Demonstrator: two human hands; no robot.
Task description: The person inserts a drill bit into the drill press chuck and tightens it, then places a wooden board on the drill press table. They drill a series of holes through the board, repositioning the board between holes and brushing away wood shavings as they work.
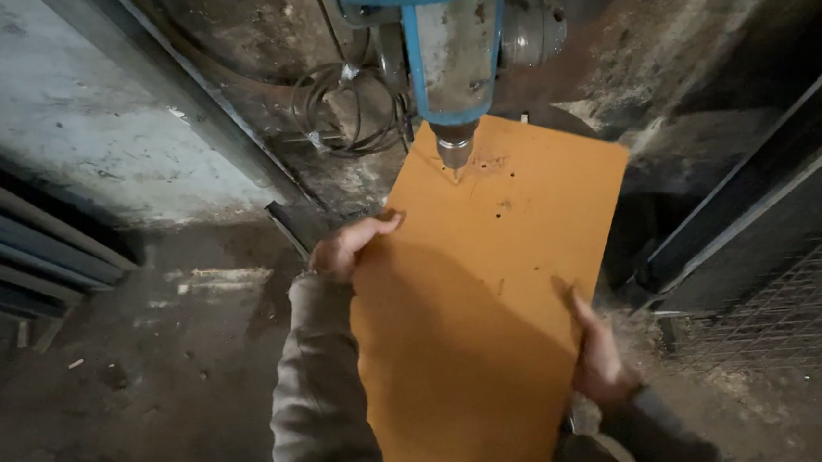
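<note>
An orange-brown flat board (pixel 477 284) lies under a blue drill press (pixel 452 59). The drill's bit touches the board near its far edge, where several small holes and some dust show. My left hand (pixel 346 246) grips the board's left edge, thumb on top. At the right edge, my right hand (pixel 595 348) clasps the board with the thumb lying across its surface. Both arms wear grey sleeves.
Coiled cables (pixel 340 110) hang behind the drill press against a stained wall. A dark metal frame with wire mesh (pixel 792 301) stands at the right. Metal rails (pixel 17 249) run along the left wall. Dirty concrete floor (pixel 124 396) lies below.
</note>
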